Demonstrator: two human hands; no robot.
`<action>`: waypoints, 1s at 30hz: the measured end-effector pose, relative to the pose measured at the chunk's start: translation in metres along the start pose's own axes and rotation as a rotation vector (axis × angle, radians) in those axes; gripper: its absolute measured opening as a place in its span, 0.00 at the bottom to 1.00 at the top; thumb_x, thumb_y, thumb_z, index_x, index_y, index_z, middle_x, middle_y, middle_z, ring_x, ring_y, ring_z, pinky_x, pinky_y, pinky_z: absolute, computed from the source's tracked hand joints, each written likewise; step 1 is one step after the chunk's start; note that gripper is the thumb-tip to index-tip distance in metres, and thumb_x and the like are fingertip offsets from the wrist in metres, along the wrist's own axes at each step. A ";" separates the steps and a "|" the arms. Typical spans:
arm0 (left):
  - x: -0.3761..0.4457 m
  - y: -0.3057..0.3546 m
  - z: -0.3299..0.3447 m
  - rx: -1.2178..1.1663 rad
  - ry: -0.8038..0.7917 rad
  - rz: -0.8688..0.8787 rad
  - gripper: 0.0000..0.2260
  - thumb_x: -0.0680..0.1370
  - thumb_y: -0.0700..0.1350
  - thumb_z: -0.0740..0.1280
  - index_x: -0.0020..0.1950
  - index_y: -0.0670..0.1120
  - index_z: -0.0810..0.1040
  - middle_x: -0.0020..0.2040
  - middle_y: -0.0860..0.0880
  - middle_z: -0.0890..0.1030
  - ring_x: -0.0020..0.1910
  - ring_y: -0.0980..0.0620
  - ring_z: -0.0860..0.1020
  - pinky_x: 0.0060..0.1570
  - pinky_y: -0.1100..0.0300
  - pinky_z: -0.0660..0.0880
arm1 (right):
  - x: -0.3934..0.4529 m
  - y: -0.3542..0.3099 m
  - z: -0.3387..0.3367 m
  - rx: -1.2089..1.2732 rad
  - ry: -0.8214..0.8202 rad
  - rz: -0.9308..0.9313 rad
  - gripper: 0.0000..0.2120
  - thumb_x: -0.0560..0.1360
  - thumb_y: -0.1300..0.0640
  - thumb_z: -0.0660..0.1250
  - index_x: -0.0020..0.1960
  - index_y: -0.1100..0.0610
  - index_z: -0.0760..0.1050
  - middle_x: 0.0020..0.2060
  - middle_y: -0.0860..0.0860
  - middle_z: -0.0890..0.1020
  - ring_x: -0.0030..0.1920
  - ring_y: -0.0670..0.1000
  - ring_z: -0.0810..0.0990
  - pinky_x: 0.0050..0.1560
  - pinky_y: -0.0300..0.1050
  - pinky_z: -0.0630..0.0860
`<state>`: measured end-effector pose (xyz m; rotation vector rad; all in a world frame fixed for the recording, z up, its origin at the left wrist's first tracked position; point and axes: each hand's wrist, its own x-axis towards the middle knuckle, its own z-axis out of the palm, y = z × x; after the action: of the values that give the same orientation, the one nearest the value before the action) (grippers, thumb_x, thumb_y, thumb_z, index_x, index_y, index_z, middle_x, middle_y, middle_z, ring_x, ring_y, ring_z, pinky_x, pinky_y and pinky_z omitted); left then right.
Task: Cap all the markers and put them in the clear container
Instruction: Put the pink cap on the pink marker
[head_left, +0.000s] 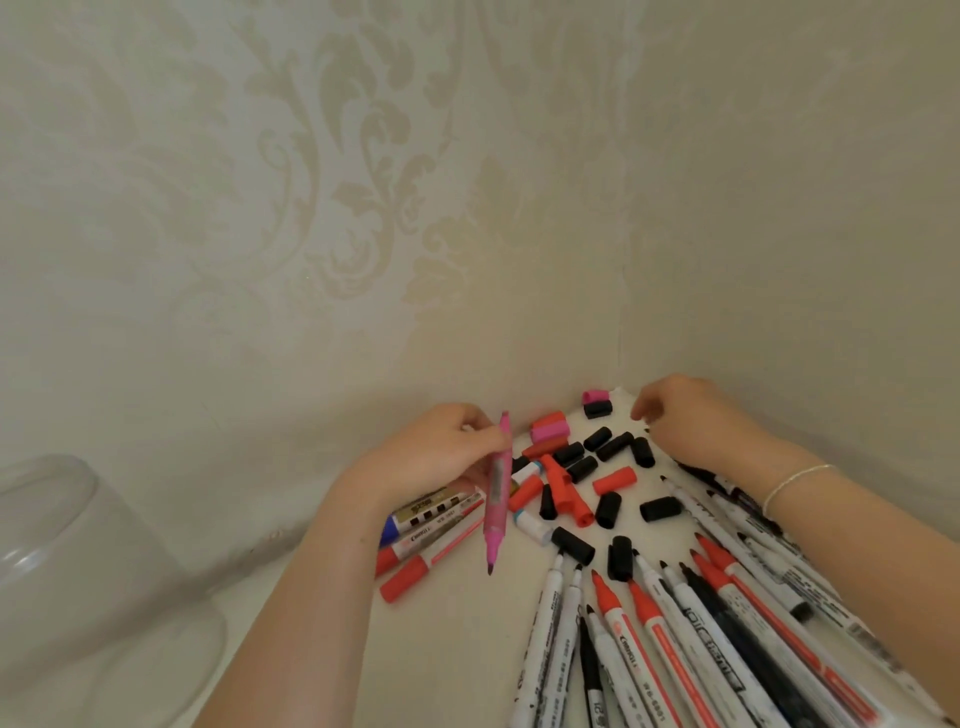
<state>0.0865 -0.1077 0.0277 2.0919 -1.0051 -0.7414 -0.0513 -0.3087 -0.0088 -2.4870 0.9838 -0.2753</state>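
Starting at the far left, the clear container (78, 561) stands by the wall, well apart from the work, and just right of it your left hand (436, 457) pinches the pink marker (496, 493) near its upper end, long axis almost upright, bare tip hanging toward the table. Right of the marker lies the scatter of loose caps, and the pink cap (595, 397) sits at the far edge against the wall. Your right hand (685, 415), fingers loosely curled and holding nothing, hovers just right of that cap and is the nearer one to take it.
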 end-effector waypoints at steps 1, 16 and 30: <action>0.002 0.004 -0.002 -0.018 0.008 0.021 0.08 0.80 0.47 0.65 0.52 0.43 0.77 0.40 0.49 0.84 0.34 0.58 0.83 0.36 0.67 0.78 | 0.003 -0.003 0.004 0.014 -0.021 -0.041 0.20 0.75 0.71 0.58 0.62 0.57 0.77 0.61 0.55 0.78 0.59 0.54 0.77 0.58 0.41 0.71; 0.012 0.027 -0.011 -0.006 0.303 0.213 0.13 0.77 0.56 0.66 0.50 0.49 0.84 0.42 0.54 0.84 0.44 0.55 0.82 0.53 0.56 0.78 | 0.065 -0.059 0.055 -0.292 -0.144 -0.242 0.10 0.76 0.57 0.65 0.53 0.61 0.78 0.51 0.57 0.80 0.48 0.56 0.78 0.45 0.46 0.74; -0.007 0.024 -0.025 -0.205 0.269 0.321 0.04 0.79 0.46 0.66 0.51 0.47 0.78 0.46 0.50 0.85 0.42 0.55 0.84 0.48 0.57 0.81 | 0.027 -0.070 -0.027 0.987 -0.167 -0.236 0.08 0.76 0.66 0.64 0.53 0.64 0.79 0.43 0.56 0.80 0.39 0.49 0.77 0.37 0.36 0.74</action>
<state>0.0912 -0.1044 0.0627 1.7428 -1.0326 -0.3717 0.0011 -0.2915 0.0482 -1.6595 0.3276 -0.4760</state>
